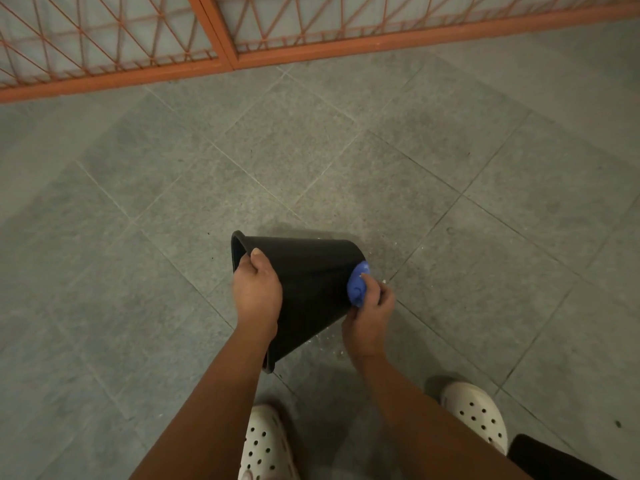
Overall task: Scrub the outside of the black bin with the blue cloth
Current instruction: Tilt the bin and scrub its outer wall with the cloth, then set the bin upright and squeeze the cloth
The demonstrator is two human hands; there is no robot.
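The black bin (311, 282) is held on its side above the tiled floor, its open mouth facing left and its narrow base to the right. My left hand (255, 289) grips the rim at the mouth, thumb on the outer wall. The blue cloth (357, 285) is bunched in my right hand (370, 317) and presses against the bin's base end. The inside of the bin is hidden.
Grey floor tiles (173, 202) lie all around, with small white specks (332, 341) scattered under the bin. An orange metal grille (221, 43) runs along the far edge. My feet in white perforated clogs (266, 445) stand just below.
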